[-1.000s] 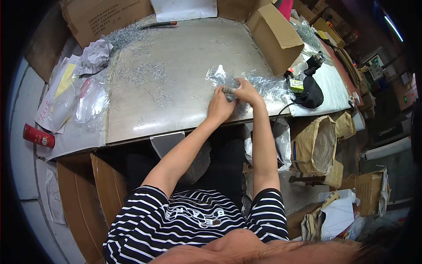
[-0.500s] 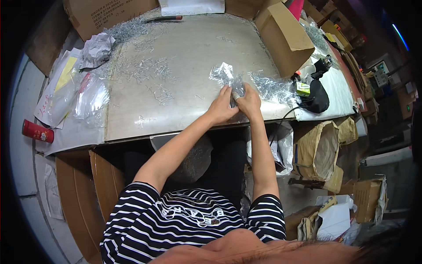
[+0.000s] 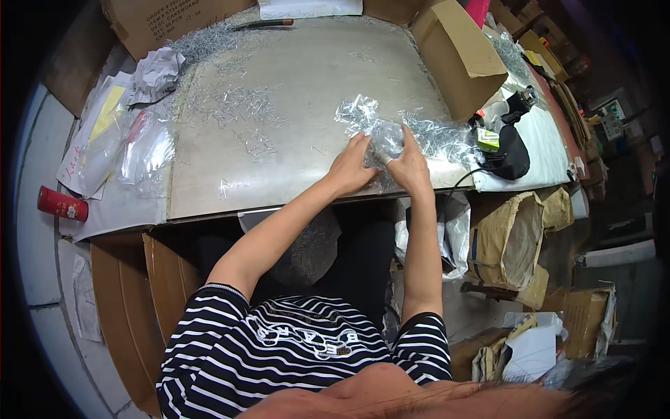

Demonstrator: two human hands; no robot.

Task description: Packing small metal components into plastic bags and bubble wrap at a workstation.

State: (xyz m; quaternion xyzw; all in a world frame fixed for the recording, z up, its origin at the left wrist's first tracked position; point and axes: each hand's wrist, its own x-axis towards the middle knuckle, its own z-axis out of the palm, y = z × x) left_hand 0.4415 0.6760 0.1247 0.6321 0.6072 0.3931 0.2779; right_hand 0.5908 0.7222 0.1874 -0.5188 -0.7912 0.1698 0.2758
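Crumpled clear plastic bags [image 3: 386, 134] lie near the table's front edge, right of the middle. My left hand [image 3: 351, 167] is at their left side, fingers stretched forward and thumb apart, touching the film. On the other side, my right hand [image 3: 412, 167] has its index finger stretched along the plastic and its thumb apart. Some film lies in the gap between my hands; whether anything is inside it I cannot make out. Small silvery bent wire pieces [image 3: 258, 105] are scattered on the metal tabletop [image 3: 300, 70] to the left.
A heap of wire pieces [image 3: 209, 42] and a dark-handled tool [image 3: 265, 24] lie at the back. An open cardboard box [image 3: 457, 59] stands back right, near a black device [image 3: 509, 153] with a cable. Papers, plastic sleeves and a red can [image 3: 63, 204] are at left.
My hands have moved apart, the right one shifting right and its fingers spreading. The plastic between them has widened out. The view has shifted slightly.
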